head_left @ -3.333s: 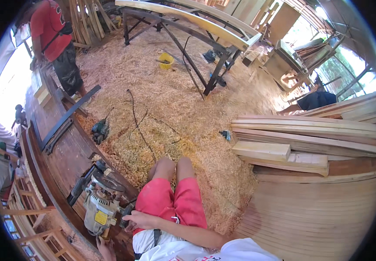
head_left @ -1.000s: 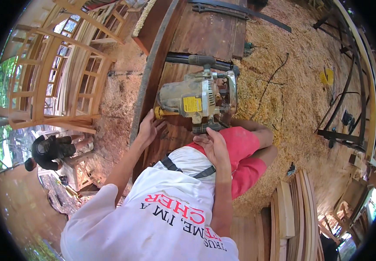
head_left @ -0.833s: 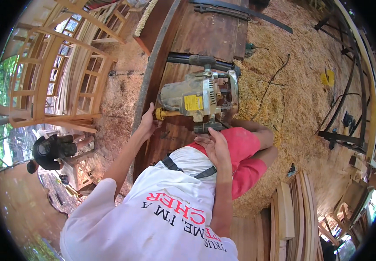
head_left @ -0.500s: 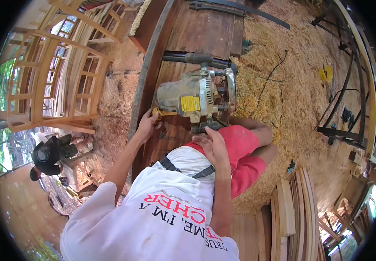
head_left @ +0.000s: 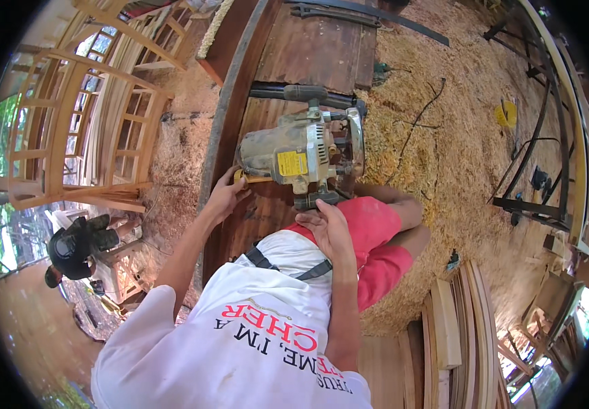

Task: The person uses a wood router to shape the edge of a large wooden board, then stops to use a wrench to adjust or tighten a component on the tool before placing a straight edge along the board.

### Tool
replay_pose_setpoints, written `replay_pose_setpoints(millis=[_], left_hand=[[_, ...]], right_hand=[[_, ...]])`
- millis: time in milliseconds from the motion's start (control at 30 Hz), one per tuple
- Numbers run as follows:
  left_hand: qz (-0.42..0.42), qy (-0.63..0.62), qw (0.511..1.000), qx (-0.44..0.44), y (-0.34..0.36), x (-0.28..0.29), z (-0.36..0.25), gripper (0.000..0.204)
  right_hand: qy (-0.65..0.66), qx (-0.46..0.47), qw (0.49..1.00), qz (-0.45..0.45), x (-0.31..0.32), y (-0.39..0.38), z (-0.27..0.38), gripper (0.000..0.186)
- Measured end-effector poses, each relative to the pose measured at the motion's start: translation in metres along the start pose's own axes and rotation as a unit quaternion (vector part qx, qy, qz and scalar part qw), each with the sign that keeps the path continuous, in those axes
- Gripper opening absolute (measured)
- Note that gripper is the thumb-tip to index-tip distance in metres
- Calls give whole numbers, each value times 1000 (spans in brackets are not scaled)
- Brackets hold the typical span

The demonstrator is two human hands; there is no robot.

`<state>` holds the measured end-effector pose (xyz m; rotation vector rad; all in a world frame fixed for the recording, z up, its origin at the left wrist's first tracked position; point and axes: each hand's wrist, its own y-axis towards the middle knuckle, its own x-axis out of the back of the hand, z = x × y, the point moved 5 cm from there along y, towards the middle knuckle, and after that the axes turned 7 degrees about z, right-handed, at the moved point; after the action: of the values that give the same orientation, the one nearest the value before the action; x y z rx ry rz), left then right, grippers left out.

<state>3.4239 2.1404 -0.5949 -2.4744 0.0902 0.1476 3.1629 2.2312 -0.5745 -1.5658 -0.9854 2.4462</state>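
Note:
A metal router [head_left: 277, 153] with a yellow label lies on its side on a dark wooden board [head_left: 301, 54], beside a black bar or pipe [head_left: 270, 91]. My left hand [head_left: 227, 198] has its fingers curled round a yellow piece [head_left: 240, 178] at the router's left end. My right hand [head_left: 325, 228] touches the router's lower black handle [head_left: 313, 200] with its thumb, the other fingers loosely bent and apart below it. Both forearms lie along my white shirt, above red shorts [head_left: 379, 262].
Wooden lattice frames [head_left: 80, 129] stand at the left; another person [head_left: 76, 245] bends over work below them. At right are a black metal stand [head_left: 533, 211], a yellow bucket [head_left: 504, 112], a power tool [head_left: 539, 178] and stacked planks [head_left: 458, 320]. Shavings cover the ground, with cords lying on them.
Since the oldest frame the view has swung left and down onto the router. Over the last second my left hand's fingers have closed on the yellow piece; my right hand stays at the handle.

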Motion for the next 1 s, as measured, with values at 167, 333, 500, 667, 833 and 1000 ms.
replay_pose_setpoints(millis=[167, 333, 500, 667, 833, 1000], left_hand=[[104, 91, 966, 217, 22, 28, 12, 46], [-78, 11, 997, 12, 7, -3, 6, 58], [37, 65, 988, 132, 15, 26, 14, 48], [6, 22, 992, 127, 0, 0, 5, 45], [-56, -29, 998, -2, -5, 9, -1, 56], [71, 35, 978, 193, 18, 39, 27, 48]], right_hand=[[4, 6, 1000, 15, 3, 0, 0, 20], [3, 2, 1000, 9, -3, 0, 1, 20], [2, 7, 1000, 11, 1, -1, 0, 20], [6, 14, 1000, -2, -4, -4, 5, 19], [6, 7, 1000, 14, -7, -4, 1, 20], [11, 18, 1000, 20, -4, 1, -2, 20]])
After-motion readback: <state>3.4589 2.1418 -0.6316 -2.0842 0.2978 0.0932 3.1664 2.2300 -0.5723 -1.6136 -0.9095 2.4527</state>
